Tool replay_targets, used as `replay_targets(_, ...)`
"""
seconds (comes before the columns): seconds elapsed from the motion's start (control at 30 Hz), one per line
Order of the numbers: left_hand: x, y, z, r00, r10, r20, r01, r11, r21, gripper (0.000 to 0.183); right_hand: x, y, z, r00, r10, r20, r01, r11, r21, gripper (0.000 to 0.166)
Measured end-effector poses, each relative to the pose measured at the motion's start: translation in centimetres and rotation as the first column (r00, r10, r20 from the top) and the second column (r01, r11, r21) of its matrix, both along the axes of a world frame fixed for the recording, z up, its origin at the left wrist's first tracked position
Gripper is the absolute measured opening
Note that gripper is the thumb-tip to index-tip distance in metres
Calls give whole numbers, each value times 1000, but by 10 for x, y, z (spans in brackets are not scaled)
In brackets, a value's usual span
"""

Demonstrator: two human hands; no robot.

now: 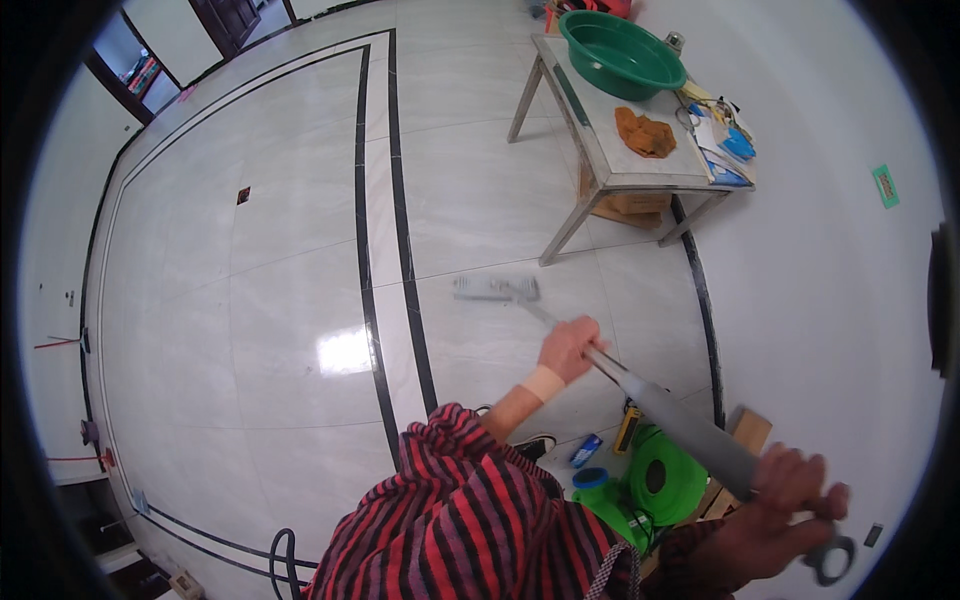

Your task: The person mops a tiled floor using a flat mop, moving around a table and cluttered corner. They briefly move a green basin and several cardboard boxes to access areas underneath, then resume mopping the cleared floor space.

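Note:
A flat mop's long metal handle (684, 421) slants across the right half of the view, with a thick grey upper section. My left hand (570, 349) is closed around its thinner lower part, a light band at the wrist. Near the lower right, my right hand (795, 487) grips the upper end, where a dark hanging loop shows beyond the fingers. The mop's flat rectangular head (496, 288) lies on the tiled floor ahead of me, slightly blurred, left of the near table leg.
A metal-legged table (619, 161) bears a green basin (622, 54), an orange-brown cloth (645, 135) and papers. Cardboard (637, 206) lies beneath it. By my feet are green rolls (666, 476), a blue packet (586, 451), a yellow tool (627, 429) and wooden boards (750, 431) against the wall.

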State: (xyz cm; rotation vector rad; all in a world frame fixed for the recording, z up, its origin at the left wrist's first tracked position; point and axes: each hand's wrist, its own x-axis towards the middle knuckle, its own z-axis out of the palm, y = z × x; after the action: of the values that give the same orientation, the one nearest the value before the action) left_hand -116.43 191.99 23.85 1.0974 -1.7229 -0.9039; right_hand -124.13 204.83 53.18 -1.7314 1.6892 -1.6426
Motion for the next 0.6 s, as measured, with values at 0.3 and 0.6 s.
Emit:
replay_targets(0.3, 87, -66, -97, 989, 114, 94, -111, 993, -40, 28, 69, -30, -88, 894, 346, 284, -389, 914, 112, 17)
replay_targets(0.6, 33, 63, -30, 994, -102, -45, 104, 992, 67, 23, 6, 20, 2, 959, 175, 222, -161, 984, -79, 38)
